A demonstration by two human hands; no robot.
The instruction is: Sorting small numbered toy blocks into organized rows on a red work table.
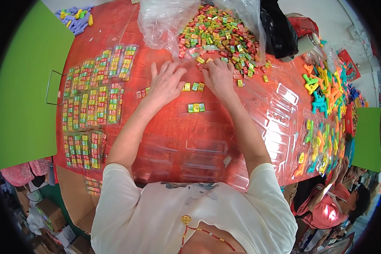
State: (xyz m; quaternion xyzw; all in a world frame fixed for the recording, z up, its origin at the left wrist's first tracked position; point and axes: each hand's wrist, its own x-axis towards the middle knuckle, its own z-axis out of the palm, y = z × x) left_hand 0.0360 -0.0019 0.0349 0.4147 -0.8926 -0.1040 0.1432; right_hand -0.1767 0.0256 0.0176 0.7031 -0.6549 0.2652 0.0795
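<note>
My left hand (pixel 167 83) rests on the red table with its fingers spread and bent, holding nothing that I can see. Beside its wrist lie small red packets (pixel 142 92), partly covered by the hand. My right hand (pixel 219 79) has its fingers apart at the near edge of a heap of small red, yellow and green packets (pixel 220 31); its fingertips touch or nearly touch a few of them. Between the hands sits a short row of yellow and green packets (pixel 194 86). Closer to me, three more packets (pixel 196 107) stand side by side.
Filled clear trays (pixel 91 106) of packets lie at the left. Empty clear plastic trays (pixel 279 122) spread across the right and front. A clear bag (pixel 158 25) flanks the heap, near a black bag (pixel 278 31). Colourful toy pistols (pixel 321 93) and another person (pixel 330 203) are at the right.
</note>
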